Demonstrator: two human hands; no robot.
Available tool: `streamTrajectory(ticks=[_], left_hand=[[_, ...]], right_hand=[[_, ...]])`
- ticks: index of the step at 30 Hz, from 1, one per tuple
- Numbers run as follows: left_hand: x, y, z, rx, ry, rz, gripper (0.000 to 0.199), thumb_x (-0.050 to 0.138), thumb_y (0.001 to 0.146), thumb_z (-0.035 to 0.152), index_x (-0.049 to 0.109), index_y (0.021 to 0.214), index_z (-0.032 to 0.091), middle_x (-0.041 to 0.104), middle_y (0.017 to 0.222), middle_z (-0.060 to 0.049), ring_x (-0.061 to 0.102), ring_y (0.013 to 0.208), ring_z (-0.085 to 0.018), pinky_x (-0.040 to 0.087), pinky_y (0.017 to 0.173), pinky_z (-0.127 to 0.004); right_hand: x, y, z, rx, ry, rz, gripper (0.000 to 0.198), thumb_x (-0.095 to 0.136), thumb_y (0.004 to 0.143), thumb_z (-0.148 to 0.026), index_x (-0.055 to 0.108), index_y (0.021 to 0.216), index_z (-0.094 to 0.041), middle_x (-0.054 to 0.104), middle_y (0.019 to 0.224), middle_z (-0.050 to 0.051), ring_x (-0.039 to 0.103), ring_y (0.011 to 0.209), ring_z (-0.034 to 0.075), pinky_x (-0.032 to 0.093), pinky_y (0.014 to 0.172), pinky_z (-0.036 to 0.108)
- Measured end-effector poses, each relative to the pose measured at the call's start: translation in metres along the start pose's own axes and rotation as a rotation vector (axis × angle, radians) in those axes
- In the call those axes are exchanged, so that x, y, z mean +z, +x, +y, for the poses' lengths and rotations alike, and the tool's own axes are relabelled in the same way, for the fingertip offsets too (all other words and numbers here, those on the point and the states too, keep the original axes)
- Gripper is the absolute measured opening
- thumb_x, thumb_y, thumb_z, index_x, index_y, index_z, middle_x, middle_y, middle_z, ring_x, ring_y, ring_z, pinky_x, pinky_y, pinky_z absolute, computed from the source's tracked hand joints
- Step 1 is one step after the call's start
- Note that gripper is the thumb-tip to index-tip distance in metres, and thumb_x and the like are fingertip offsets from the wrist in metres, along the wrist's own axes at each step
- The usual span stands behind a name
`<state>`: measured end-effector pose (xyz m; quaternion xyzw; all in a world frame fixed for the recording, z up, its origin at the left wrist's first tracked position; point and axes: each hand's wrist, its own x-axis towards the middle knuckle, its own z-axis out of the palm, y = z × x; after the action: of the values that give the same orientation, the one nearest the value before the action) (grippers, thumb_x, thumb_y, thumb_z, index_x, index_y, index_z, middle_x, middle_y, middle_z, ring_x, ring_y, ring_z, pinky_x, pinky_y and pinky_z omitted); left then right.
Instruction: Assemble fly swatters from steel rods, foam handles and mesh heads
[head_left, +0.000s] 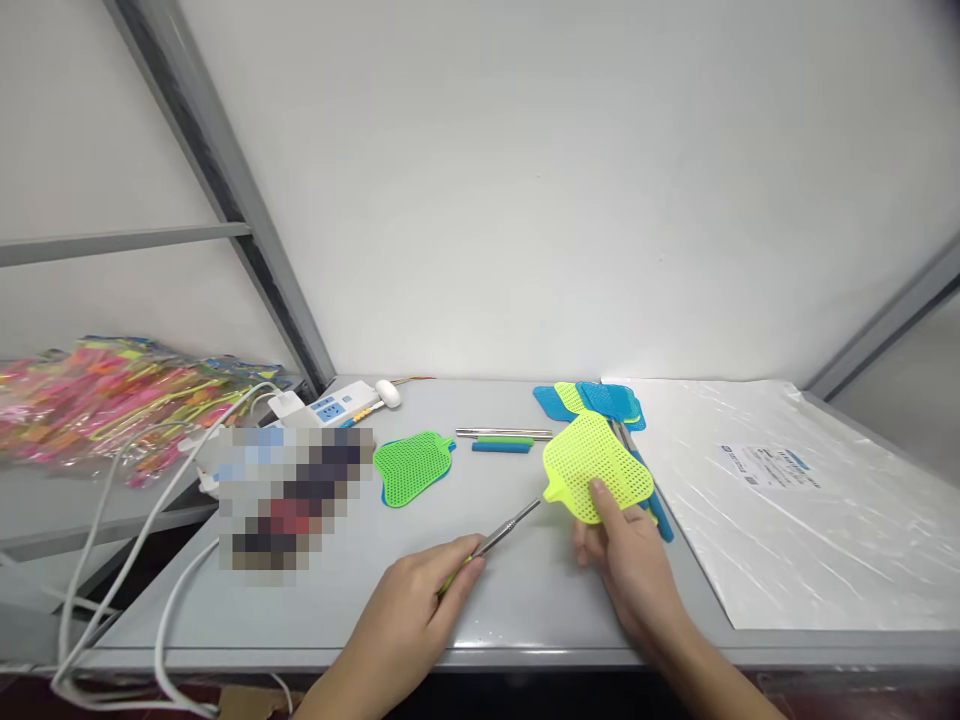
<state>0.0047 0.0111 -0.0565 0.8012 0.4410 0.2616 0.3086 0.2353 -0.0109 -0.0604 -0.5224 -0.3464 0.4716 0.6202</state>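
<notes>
My right hand (626,545) pinches a yellow perforated fly swatter head (592,462), its short neck pointing left. In my left hand (424,605) is a metal fly swatter handle (504,530) with a green grip mostly covered by my fingers. The rod's tip is close to the neck of the yellow head, with a small gap between them. A green swatter head (412,470) lies on a blue one to the left. Behind my hands are metal rods (495,433) with a green grip (506,440) and a blue grip (501,448).
Blue and yellow swatter heads (607,400) are piled at the back, with blue-gripped handles (661,515) partly behind my right hand. A white plastic package (832,520) covers the table's right side. A power strip (330,408), white cables (161,490) and bagged colourful items (127,400) are at left.
</notes>
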Motion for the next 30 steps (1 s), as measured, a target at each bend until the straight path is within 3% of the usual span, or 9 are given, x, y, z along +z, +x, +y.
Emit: streamTrajectory(ticks=[10,18,30], left_hand=[[0.003,-0.001,-0.003,0.028,0.027,0.028,0.030,0.054,0.091,0.034,0.067,0.118,0.035,0.073,0.109,-0.001,0.068,0.096,-0.025,0.052,0.082,-0.028],[0.006,-0.003,-0.007,0.056,0.071,0.039,0.027,0.055,0.091,0.033,0.068,0.115,0.035,0.073,0.109,0.000,0.069,0.096,-0.024,0.051,0.083,-0.027],[-0.001,-0.003,0.003,0.024,-0.099,0.028,0.027,0.059,0.088,0.032,0.071,0.112,0.034,0.074,0.106,-0.001,0.069,0.094,-0.026,0.052,0.082,-0.028]], right_hand=[[0.001,-0.001,-0.005,-0.072,-0.158,-0.022,0.057,0.049,0.091,-0.055,0.056,0.049,-0.017,0.042,0.040,-0.002,0.044,0.042,0.011,0.034,0.048,0.025],[-0.004,0.000,-0.006,-0.075,-0.226,-0.029,0.061,0.047,0.091,-0.054,0.049,0.042,-0.019,0.041,0.039,-0.002,0.039,0.041,0.011,0.032,0.048,0.026],[-0.006,0.001,0.001,-0.092,-0.141,-0.035,0.058,0.048,0.092,-0.053,0.048,0.045,-0.019,0.043,0.040,-0.002,0.037,0.040,0.010,0.030,0.047,0.026]])
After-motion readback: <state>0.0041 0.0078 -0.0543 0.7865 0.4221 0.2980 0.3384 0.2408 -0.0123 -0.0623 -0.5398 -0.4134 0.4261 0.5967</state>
